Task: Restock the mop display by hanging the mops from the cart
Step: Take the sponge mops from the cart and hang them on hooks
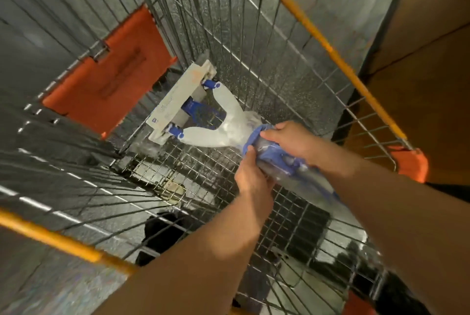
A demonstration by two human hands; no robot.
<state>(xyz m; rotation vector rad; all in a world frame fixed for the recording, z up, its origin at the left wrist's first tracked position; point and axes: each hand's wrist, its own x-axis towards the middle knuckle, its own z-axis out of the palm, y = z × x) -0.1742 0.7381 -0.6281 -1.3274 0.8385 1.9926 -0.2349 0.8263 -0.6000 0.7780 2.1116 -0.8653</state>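
A white and blue mop (211,126) wrapped in clear plastic lies inside the wire shopping cart (254,60), its flat head (180,101) pointing away from me toward the orange child-seat flap. Both my hands reach down into the cart. My left hand (250,175) grips the mop's blue neck from below. My right hand (290,138) holds the same blue part from above, fingers curled over it. The rest of the handle runs back under my right forearm and is mostly hidden.
The cart has orange rim bars (318,32) on both sides and an orange flap (106,78) at the far end. Brown shelving or boxes (427,60) stand close on the right. Grey speckled floor shows through the wire.
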